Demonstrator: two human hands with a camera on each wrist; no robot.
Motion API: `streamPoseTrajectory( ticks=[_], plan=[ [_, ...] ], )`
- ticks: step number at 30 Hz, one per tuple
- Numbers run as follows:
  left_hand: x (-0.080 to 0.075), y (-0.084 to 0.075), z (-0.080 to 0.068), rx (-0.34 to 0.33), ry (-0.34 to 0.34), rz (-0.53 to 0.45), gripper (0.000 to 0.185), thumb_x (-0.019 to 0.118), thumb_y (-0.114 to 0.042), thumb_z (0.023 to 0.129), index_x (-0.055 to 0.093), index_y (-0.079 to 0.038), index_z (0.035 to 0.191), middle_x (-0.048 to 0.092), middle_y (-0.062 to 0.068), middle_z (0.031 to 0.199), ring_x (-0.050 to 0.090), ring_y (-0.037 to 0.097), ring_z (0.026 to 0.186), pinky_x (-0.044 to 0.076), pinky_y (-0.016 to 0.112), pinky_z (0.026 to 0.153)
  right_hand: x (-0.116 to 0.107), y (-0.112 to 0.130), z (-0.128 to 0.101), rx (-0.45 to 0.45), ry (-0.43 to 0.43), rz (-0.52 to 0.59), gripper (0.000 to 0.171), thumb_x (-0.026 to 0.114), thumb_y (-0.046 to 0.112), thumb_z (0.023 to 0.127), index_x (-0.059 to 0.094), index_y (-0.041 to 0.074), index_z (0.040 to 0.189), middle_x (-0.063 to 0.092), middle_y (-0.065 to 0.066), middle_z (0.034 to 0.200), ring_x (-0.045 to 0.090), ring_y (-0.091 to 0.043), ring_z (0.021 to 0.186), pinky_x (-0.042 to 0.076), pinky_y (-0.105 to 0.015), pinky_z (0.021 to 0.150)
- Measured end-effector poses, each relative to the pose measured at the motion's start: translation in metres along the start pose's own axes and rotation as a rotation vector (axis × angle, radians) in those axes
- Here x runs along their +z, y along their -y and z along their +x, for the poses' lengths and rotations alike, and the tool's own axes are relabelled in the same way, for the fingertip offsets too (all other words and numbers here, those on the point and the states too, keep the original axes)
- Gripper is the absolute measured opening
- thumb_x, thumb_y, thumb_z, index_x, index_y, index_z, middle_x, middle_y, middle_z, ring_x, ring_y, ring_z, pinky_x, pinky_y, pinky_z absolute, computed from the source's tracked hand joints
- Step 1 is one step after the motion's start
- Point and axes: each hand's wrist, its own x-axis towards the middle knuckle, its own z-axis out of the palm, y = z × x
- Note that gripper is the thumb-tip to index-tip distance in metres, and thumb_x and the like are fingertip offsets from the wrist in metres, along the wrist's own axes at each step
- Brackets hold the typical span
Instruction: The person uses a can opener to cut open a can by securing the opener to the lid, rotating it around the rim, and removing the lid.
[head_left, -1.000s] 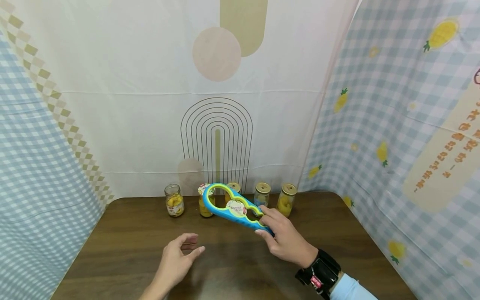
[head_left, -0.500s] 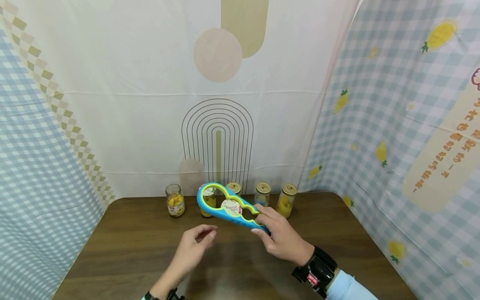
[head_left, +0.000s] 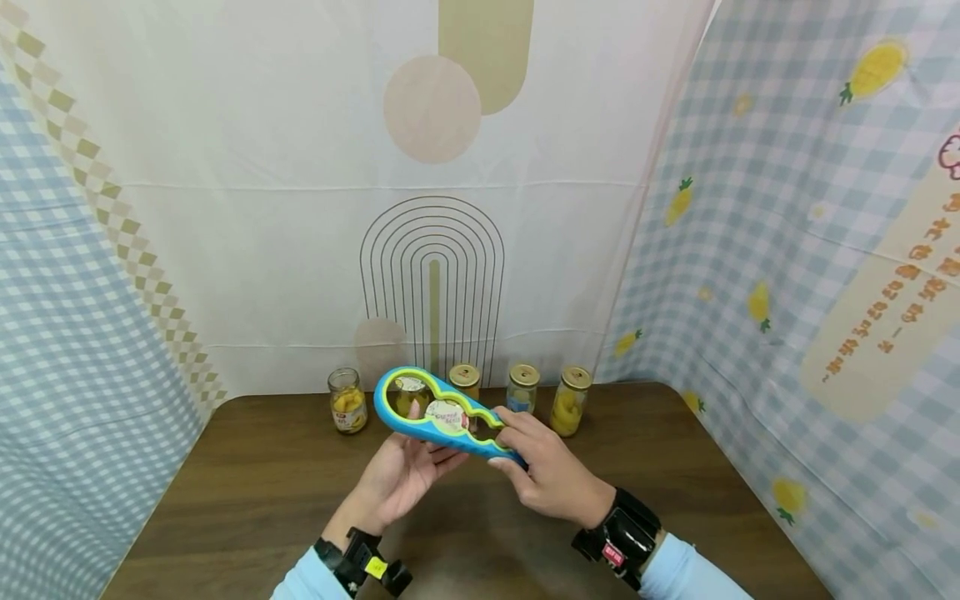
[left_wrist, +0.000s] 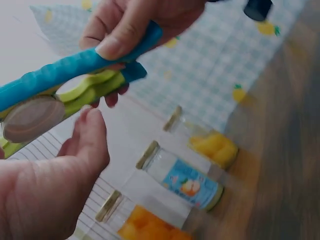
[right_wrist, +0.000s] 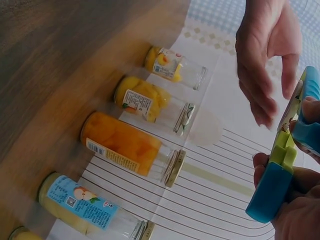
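My right hand (head_left: 558, 471) grips the handle end of a blue and green jar opener (head_left: 431, 429), raised above the table and tilted. A round white printed jar lid (head_left: 447, 414) sits in the opener's middle gap; its underside shows in the left wrist view. Below the opener's wide end is my left hand (head_left: 405, 479), palm up with fingers extended. Its thumb shows through the wide loop in the head view. In the left wrist view the left fingertips (left_wrist: 92, 115) are close to the green inner edge; whether they touch it I cannot tell.
Along the back of the wooden table (head_left: 247, 492) stand several glass fruit jars. The leftmost jar (head_left: 348, 402) has no lid; the orange-filled jar (right_wrist: 120, 145), blue-labelled jar (right_wrist: 82, 202) and rightmost jar (head_left: 570, 402) have gold lids. Cloth curtains (head_left: 300, 250) enclose the table.
My left hand has moved up and right, turning its palm upward with fingers straightened, to beneath the opener. My right hand has carried the opener with the lid slightly left.
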Motion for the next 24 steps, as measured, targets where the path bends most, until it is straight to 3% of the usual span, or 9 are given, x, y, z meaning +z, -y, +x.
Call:
streamPoseTrajectory(
  ticks=[5, 12, 24],
  plan=[
    [0.0021, -0.0017, 0.0000, -0.021, 0.070, -0.114, 0.070, 0.036, -0.051, 0.115, 0.005, -0.016, 0.167, 0.056, 0.009, 0.150, 0.064, 0.021, 0.138, 0.052, 0.036, 0.117, 0.0011, 0.0002, 0.0003, -0.009, 0.003, 0.011, 0.010, 0.072, 0.019, 0.103, 0.064, 0.016, 0.100, 0.062, -0.017, 0.152, 0.062, -0.033, 0.138, 0.060, -0.048, 0.099],
    [0.0027, 0.0002, -0.0009, -0.016, 0.053, -0.162, 0.068, 0.037, -0.048, 0.114, 0.007, -0.016, 0.166, 0.055, 0.008, 0.149, 0.066, 0.020, 0.134, 0.054, 0.033, 0.114, 0.0037, -0.0024, -0.0005, -0.032, -0.012, 0.002, 0.011, 0.073, 0.016, 0.102, 0.063, 0.014, 0.098, 0.063, -0.019, 0.148, 0.063, -0.036, 0.137, 0.061, -0.051, 0.099],
    [0.0001, 0.0027, -0.0019, -0.021, 0.055, -0.177, 0.067, 0.039, -0.046, 0.115, 0.008, -0.017, 0.167, 0.052, 0.007, 0.153, 0.061, 0.021, 0.141, 0.050, 0.033, 0.119, 0.0048, -0.0030, -0.0041, -0.006, 0.018, 0.012, 0.011, 0.072, 0.020, 0.103, 0.063, 0.016, 0.098, 0.060, -0.021, 0.151, 0.062, -0.037, 0.138, 0.060, -0.051, 0.102]
  ],
)
